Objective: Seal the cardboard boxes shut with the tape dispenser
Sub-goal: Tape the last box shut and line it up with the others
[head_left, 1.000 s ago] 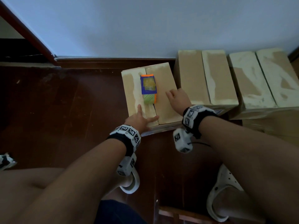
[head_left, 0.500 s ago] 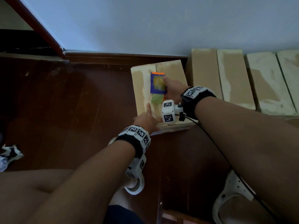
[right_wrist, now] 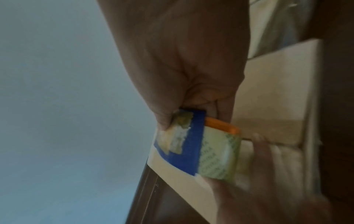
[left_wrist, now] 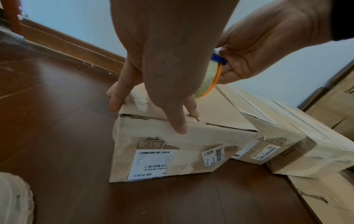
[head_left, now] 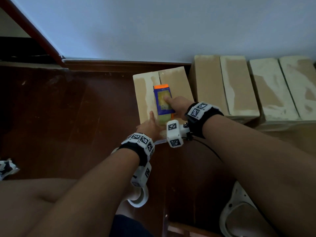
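Note:
A small cardboard box point(head_left: 145, 93) stands on the dark wooden floor by the wall, its two top flaps meeting in a seam. On that seam sits the blue and orange tape dispenser point(head_left: 162, 100) with a yellowish tape roll point(left_wrist: 207, 78). My right hand point(head_left: 179, 106) grips the dispenser point(right_wrist: 191, 145), thumb on its blue top. My left hand point(head_left: 150, 125) presses on the box's near edge point(left_wrist: 153, 121) with straight fingers, just beside the roll.
Two larger cardboard boxes point(head_left: 225, 86) point(head_left: 282, 89) stand in a row to the right along the wall. A flattened piece of cardboard point(left_wrist: 316, 197) lies in front of them. My white clogs point(head_left: 239, 218) are near the bottom. A crumpled scrap point(head_left: 6, 168) lies far left.
My right hand moved left from the box's right flap onto the tape dispenser and took hold of it. My left hand stayed pressed on the near edge.

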A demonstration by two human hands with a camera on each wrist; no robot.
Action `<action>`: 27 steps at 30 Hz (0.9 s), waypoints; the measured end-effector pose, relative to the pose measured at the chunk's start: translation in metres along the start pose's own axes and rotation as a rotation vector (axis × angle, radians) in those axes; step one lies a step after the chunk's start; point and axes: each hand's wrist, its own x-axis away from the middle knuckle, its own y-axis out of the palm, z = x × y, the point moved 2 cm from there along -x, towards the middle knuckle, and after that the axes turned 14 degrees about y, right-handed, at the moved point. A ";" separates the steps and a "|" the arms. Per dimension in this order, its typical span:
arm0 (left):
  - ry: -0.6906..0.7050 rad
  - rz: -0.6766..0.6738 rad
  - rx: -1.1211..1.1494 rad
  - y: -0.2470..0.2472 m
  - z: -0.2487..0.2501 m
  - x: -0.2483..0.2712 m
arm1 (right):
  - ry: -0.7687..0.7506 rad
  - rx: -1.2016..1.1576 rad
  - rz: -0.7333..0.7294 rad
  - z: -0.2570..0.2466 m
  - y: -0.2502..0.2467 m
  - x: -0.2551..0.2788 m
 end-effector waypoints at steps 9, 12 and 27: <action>-0.033 0.016 -0.045 0.007 -0.003 -0.006 | 0.038 -0.154 -0.018 0.029 -0.007 0.045; -0.027 0.019 -0.053 0.005 -0.001 -0.005 | 0.055 -0.134 -0.037 0.042 -0.009 0.065; 0.199 -0.158 -0.404 -0.001 0.002 -0.010 | 0.158 0.264 -0.095 0.154 -0.004 0.124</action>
